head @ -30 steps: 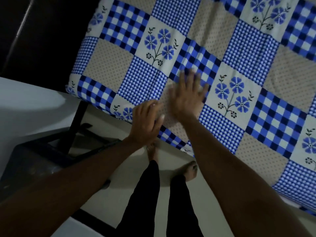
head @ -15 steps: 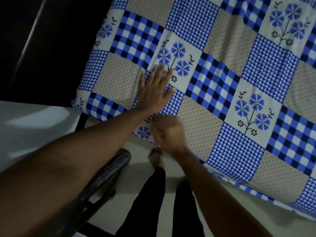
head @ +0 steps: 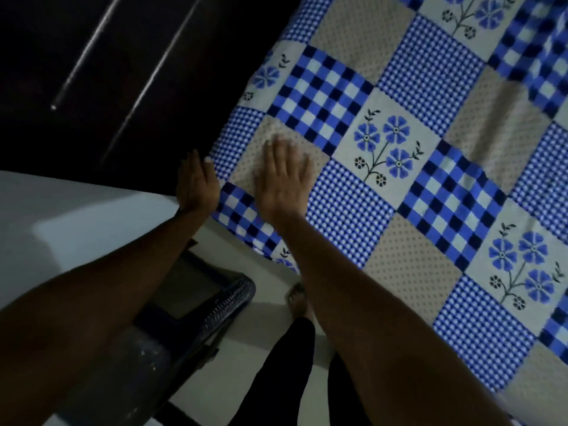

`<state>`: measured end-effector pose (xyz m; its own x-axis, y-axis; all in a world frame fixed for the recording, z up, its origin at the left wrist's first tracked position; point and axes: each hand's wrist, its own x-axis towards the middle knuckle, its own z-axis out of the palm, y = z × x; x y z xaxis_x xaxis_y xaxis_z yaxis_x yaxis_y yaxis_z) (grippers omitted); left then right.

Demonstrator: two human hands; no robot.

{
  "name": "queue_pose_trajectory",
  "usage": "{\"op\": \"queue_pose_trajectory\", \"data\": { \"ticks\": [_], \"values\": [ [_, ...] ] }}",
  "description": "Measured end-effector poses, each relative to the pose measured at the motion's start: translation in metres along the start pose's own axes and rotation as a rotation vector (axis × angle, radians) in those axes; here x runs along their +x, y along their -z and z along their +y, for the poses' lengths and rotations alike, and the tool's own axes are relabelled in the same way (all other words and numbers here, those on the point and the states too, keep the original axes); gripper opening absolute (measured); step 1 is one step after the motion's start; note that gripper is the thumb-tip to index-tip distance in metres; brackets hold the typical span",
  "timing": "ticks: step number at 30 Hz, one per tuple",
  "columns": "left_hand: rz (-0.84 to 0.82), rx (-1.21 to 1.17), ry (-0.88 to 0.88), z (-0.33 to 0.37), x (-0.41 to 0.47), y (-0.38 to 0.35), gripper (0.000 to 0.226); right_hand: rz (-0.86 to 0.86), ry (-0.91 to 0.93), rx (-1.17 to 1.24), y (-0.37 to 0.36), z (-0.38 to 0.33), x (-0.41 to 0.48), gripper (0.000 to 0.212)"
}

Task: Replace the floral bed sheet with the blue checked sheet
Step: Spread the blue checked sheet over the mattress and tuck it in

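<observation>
The blue checked sheet (head: 408,167), a patchwork of blue gingham, beige dotted and blue flower squares, lies spread over the bed and fills the right of the view. My right hand (head: 281,179) lies flat with straight fingers on a beige square near the sheet's left corner. My left hand (head: 196,182) is at the sheet's left edge by that corner, fingers straight and pointing up along the side of the mattress. No floral sheet other than this one shows.
A dark wardrobe or door (head: 123,72) stands left of the bed. A dark plastic chair (head: 196,312) sits on the pale floor below my left arm. My legs and bare feet (head: 298,299) stand close to the bed's edge.
Both hands have moved left toward the sheet's corner. The right hand went from a fist at the bed's edge to flat on the sheet; the left slid off the top to the side edge.
</observation>
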<state>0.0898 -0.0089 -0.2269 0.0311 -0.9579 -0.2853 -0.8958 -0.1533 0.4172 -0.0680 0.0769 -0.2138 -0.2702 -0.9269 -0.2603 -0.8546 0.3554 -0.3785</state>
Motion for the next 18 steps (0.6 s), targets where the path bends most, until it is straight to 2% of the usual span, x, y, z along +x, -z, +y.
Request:
{"op": "queue_pose_trajectory", "data": {
  "ticks": [4, 6, 8, 10, 12, 14, 16, 18],
  "values": [
    [0.118, -0.078, -0.167, 0.019, 0.004, 0.013, 0.057, -0.172, 0.254, 0.004, -0.002, -0.043, 0.009, 0.066],
    [0.143, -0.074, -0.290, 0.042, 0.004, 0.014, 0.051, -0.123, 0.347, 0.116, 0.012, -0.033, 0.011, 0.061],
    [0.139, -0.095, -0.432, 0.067, 0.003, 0.007, 0.048, 0.089, 0.217, 0.242, 0.030, 0.003, 0.007, 0.057],
    [0.112, -0.079, -0.611, 0.093, 0.003, -0.006, 0.048, 0.284, -0.079, 0.193, 0.049, 0.063, 0.004, 0.057],
    [0.049, -0.007, -0.745, 0.121, 0.003, -0.024, 0.050, 0.361, -0.427, 0.136, 0.071, 0.124, 0.000, 0.059],
    [0.024, 0.059, -0.807, 0.152, 0.003, -0.043, 0.054, 0.346, -0.680, 0.114, 0.079, 0.166, 0.001, 0.068],
    [0.029, 0.041, -0.827, 0.184, 0.003, -0.058, 0.059, 0.353, -0.722, 0.097, 0.085, 0.180, 0.014, 0.070],
    [0.046, 0.005, -0.850, 0.213, 0.009, -0.068, 0.057, 0.380, -0.646, 0.169, 0.086, 0.153, 0.042, 0.067]
  ]
}}
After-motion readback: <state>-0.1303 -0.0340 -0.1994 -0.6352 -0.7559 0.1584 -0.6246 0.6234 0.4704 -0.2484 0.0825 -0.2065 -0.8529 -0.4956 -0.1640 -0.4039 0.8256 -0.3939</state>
